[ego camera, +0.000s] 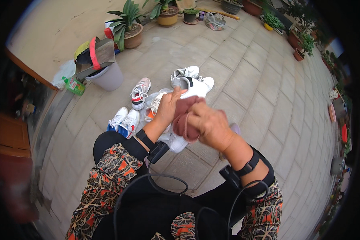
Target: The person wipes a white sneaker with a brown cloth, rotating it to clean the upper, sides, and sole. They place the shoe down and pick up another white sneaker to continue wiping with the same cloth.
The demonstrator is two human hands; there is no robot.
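My left hand (167, 105) grips a white sneaker (196, 89) with a dark heel patch, its thumb at the shoe's opening. Bunched in my right hand (211, 124) is a reddish-brown cloth (183, 120), pressed close against the sneaker; the hand is slightly blurred. Cloth and hands hide much of the shoe. Under my left wrist, a white-laced sneaker with an orange patch (151, 115) rests on a clear plastic bag (150, 97). Part of another white shoe (177, 143) shows below the cloth. Beyond the held sneaker stand white and grey sneakers (184, 73).
To the left are a pinkish sneaker (140, 93) and a white-and-blue pair (124, 121). Farther left stand a grey bucket (108, 78) with a dustpan (103, 54) on top and a green bottle (74, 86). Potted plants (133, 36) line the wall. Cables hang from my wrist straps.
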